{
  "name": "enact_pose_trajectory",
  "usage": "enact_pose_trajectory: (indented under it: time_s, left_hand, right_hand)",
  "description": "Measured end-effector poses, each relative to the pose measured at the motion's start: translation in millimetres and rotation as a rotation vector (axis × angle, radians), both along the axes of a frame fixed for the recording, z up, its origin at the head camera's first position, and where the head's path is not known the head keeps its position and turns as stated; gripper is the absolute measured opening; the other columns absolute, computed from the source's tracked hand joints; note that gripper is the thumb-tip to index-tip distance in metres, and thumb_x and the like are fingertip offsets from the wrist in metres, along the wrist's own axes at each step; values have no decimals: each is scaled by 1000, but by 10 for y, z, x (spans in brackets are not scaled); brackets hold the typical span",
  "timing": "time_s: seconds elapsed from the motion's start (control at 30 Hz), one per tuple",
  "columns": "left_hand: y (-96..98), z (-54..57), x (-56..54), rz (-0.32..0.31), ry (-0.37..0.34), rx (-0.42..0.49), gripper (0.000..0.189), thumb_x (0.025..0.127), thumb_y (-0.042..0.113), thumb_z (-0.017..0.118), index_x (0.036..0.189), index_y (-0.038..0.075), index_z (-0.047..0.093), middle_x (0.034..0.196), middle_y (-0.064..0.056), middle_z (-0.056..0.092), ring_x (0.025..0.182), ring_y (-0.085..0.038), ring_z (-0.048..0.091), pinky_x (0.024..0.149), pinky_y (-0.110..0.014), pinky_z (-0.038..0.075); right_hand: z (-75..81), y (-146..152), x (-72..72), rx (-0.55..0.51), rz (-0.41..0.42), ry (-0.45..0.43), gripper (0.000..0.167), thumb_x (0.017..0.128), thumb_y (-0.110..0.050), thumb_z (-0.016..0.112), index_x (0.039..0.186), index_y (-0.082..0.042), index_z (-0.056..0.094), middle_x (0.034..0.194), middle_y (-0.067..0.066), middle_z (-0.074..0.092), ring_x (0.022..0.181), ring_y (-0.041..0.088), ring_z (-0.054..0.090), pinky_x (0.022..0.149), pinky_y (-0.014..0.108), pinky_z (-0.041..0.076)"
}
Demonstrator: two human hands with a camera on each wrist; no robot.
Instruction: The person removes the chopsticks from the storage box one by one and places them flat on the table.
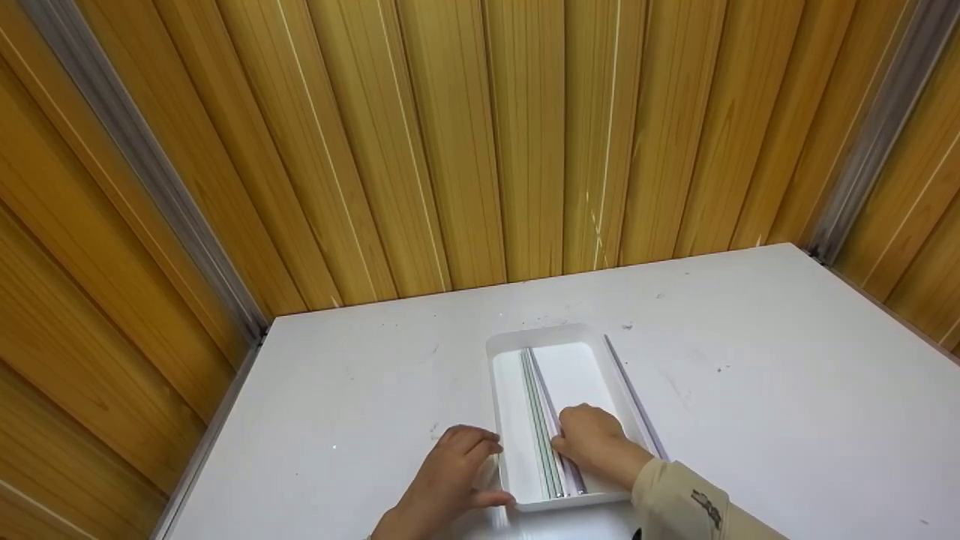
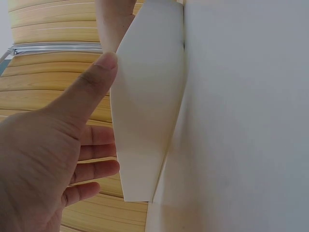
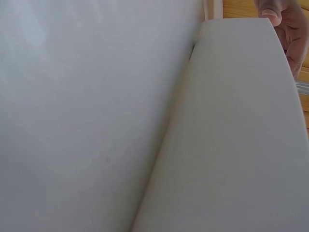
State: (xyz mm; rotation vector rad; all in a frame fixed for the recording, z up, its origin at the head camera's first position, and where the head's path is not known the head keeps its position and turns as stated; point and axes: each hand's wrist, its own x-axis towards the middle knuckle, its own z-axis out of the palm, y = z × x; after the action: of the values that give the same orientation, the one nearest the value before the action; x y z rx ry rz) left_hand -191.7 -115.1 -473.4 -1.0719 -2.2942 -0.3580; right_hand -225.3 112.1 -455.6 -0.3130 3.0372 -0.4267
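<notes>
Item pos.: tray [image 1: 519, 442] on table [image 1: 757, 390], long sides running front to far edge. Green sticks [image 1: 535, 397] and purple stick [image 1: 544, 382] lie lengthwise inside, close together at the far end and fanning apart toward the front wall. Loose stick [image 1: 635, 397] lies outside, just beside the tray's R wall.

Grip, R hand [image 1: 596, 442]: inside tray, thumb and fingers curled, appearing to pinch the purple stick nearer its front end; fingertips partly hidden. Grip, L hand [image 1: 454, 469]: fingers spread, tips at the tray's L rim, thumb at the front-L corner; contact is light, judging by the relaxed fingers.

Handling (est.): sticks likely light, stiff, smooth; may roll or slip if pinched off-centre. Take hold approx. mid-length, thumb opp. fingers. Tray prob. thin plastic, light, apt to slide on the smooth table; steady it at rim or corner. Breakage risk: low for tray, can't tell for sticks.

Edges/room: tray walls are low, so lift sticks just above the rim. Tray floor shows R of the sticks, usable for sideways shift. Table surface extends widely L and R; far edge meets the wood wall [image 1: 525, 150], limiting reach w/ long items.
</notes>
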Motion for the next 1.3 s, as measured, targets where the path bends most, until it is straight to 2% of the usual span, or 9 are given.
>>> enact_pose_trajectory:
  time_s: [0.2, 0.33, 0.8, 1.03, 1.3]
  left_hand:
    - [0, 0, 3, 4, -8, -4, 56, 65, 60, 73, 96, 14, 65, 103, 5, 64, 96, -9, 59, 90, -26, 52]
    - [-2, -1, 3, 6, -15, -3, 55, 66, 60, 72, 96, 14, 65, 103, 4, 64, 96, -9, 59, 90, -26, 52]
    - [-3, 5, 5, 13, -13, -14, 56, 66, 60, 72, 97, 14, 65, 104, 5, 63, 97, -9, 59, 91, -26, 52]
    - [4, 13, -10, 4, 16, -9, 57, 64, 60, 73, 95, 14, 64, 102, 4, 64, 95, -10, 59, 89, -26, 52]
    - [5, 21, -6, -28, 14, 18, 56, 63, 57, 76, 95, 12, 64, 102, 3, 64, 94, -10, 60, 89, -25, 52]
  right_hand:
    - [-23, -1, 16, -48, 13, 8, 24, 80, -16, 65, 59, -7, 56, 56, 1, 52, 54, 15, 46, 50, 30, 44]
    - [-29, -4, 22, -74, 15, 15, 25, 79, -15, 65, 57, -9, 54, 54, -1, 50, 52, 13, 45, 47, 26, 39]
    - [-9, 24, 18, -73, -8, 26, 23, 80, -18, 67, 62, -8, 57, 58, 1, 54, 54, 15, 48, 51, 30, 45]
    - [40, 69, 33, -88, -23, 22, 23, 81, -18, 66, 64, -9, 55, 60, 1, 54, 57, 15, 48, 52, 30, 43]
    - [111, 129, 60, -66, -14, 20, 19, 82, -18, 65, 67, -7, 59, 63, 1, 59, 59, 15, 51, 57, 33, 50]
